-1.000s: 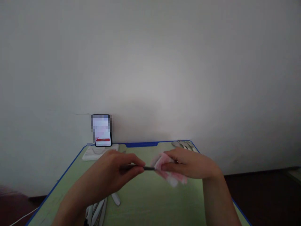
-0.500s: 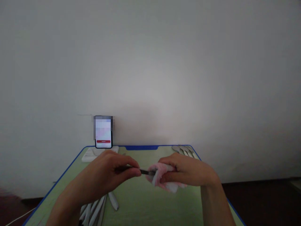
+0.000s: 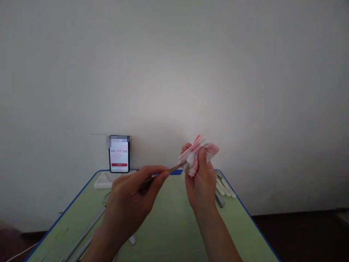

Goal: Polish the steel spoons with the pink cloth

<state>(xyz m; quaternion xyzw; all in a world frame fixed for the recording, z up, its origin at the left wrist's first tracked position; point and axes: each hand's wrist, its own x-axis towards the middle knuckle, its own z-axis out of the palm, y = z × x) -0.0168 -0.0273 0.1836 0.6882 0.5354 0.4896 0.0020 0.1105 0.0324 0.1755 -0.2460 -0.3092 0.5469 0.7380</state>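
Note:
My left hand [image 3: 139,191] pinches a thin metal utensil [image 3: 176,168] between thumb and fingers, its shaft slanting up to the right. The far end of the utensil is hidden in a pink and white cloth [image 3: 195,156]. Wrapped round that cloth is my right hand [image 3: 203,178], raised above the back edge of the table with its thumb pressing on the folds. What kind of utensil it is cannot be made out.
A phone [image 3: 119,154] showing a timer stands on a white base [image 3: 102,180] at the back left. Several utensils with pale handles [image 3: 225,187] lie at the back right. Long metal utensils [image 3: 87,231] lie at the left on the green table [image 3: 169,225].
My right hand has risen and turned upright with the cloth. My left hand has shifted slightly right, and the utensil now slants upward. More of the utensils at the back right shows.

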